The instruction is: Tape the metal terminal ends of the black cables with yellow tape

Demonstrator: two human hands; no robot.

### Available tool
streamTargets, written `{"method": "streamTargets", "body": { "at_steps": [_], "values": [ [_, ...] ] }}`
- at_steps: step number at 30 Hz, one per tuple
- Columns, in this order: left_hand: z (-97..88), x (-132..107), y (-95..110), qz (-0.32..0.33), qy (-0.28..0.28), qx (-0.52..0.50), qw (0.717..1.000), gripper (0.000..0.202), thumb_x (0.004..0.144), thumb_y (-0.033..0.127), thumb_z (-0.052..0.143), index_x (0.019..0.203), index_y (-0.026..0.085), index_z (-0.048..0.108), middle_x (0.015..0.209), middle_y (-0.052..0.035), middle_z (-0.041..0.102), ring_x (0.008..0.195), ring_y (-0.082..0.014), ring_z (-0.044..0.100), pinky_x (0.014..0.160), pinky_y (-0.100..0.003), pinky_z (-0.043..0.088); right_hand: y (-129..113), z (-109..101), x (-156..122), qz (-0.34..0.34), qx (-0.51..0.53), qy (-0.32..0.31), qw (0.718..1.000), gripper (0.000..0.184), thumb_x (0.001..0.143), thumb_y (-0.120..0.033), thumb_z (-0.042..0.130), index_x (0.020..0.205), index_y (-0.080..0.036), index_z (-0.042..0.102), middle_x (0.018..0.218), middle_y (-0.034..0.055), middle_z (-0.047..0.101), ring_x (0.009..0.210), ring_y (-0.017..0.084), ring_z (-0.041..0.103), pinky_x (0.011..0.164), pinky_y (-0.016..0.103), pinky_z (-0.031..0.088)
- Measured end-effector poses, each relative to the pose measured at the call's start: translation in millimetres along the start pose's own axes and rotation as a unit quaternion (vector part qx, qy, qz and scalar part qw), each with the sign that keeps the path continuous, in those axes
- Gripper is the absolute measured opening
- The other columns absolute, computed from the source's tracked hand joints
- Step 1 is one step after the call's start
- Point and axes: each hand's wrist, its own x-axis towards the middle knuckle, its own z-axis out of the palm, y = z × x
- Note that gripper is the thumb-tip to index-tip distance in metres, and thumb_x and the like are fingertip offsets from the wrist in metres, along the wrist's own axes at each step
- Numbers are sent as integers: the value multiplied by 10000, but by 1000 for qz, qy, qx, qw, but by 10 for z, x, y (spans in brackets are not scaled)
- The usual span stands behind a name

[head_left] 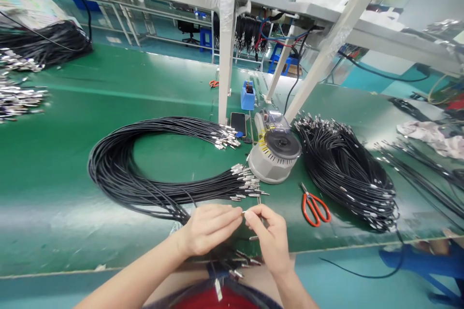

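Near the front edge of the table, my left hand (213,228) and my right hand (271,234) meet fingertip to fingertip. A small light cable end (244,212) shows between them, pinched by my right thumb and finger. My left fingers are closed together on a black cable, mostly hidden by the hand. Just beyond lies a C-shaped bundle of black cables (108,164) with silvery tips pointing right. More cable tips (237,273) hang below my hands at the table edge, over my lap.
Right of my hands lie orange-handled scissors (316,208) and a coiled cable bundle (348,174). A round grey tape dispenser (274,157), a phone (238,124) and a blue holder (248,96) stand beyond. White shelf posts (227,43) rise from the green table (174,82). More cables (68,43) lie far left.
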Motion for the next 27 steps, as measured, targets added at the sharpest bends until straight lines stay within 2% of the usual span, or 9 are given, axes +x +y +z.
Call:
{"method": "streamTargets", "body": {
  "at_steps": [2,3,6,9,12,17,21,24,27],
  "values": [
    [-12,-15,20,0,11,11,1000,251,938,188,509,1029,223,741,1100,-102,739,1003,-234,694,902,-370,557,26,-9,3,17,10,-3,1000,251,887,-339,589,704,-175,639,658,0,620,645,153,554,616,244,448],
    [-17,-25,39,-24,28,16,999,229,930,192,535,1044,233,729,1106,-97,736,1002,-229,690,905,-362,548,37,-15,2,24,13,-4,1000,255,887,-351,591,708,-175,639,659,0,619,643,153,554,608,241,448],
    [-42,-45,108,-151,59,-17,987,242,919,238,589,1147,231,668,1096,-90,722,989,-211,668,887,-313,518,60,-30,-3,38,20,-8,999,253,885,-367,599,726,-176,645,667,3,626,641,152,559,588,234,452],
    [-85,-6,171,-248,6,-110,962,207,960,300,524,996,203,703,917,-55,721,842,-175,653,780,-250,490,67,-43,-5,47,27,-17,998,252,883,-374,604,732,-176,646,671,6,627,638,151,558,565,226,455],
    [-121,88,219,-300,-44,-206,930,350,982,365,461,826,172,707,784,-39,684,715,-152,603,678,-229,445,61,-75,-8,43,19,-34,998,263,890,-386,593,737,-179,646,685,9,627,657,158,561,575,228,463],
    [-112,197,248,-341,-70,-307,886,404,952,444,491,805,145,719,751,-35,660,703,-154,540,637,-234,380,7,-169,-36,8,-34,-62,997,241,912,-350,568,757,-188,656,729,17,642,710,171,581,667,256,487],
    [-69,217,232,-366,-71,-339,864,393,909,450,560,784,128,748,612,-2,570,599,-127,430,554,-236,291,-36,-177,-37,-12,-54,-93,994,227,914,-305,565,746,-193,668,736,16,657,718,169,585,685,258,474],
    [-53,232,221,-372,-73,-337,862,408,908,448,560,756,117,741,560,15,512,561,-117,389,527,-237,261,-8,-146,-23,0,-31,-99,995,219,906,-302,574,745,-193,673,727,11,660,706,163,585,689,256,469],
    [-63,205,217,-340,-97,-290,889,417,967,428,464,850,137,738,689,-10,592,660,-145,483,603,-237,354,93,-203,-19,27,-18,-90,995,225,903,-330,568,767,-186,674,727,9,650,693,160,579,653,244,472]
  ]
}}
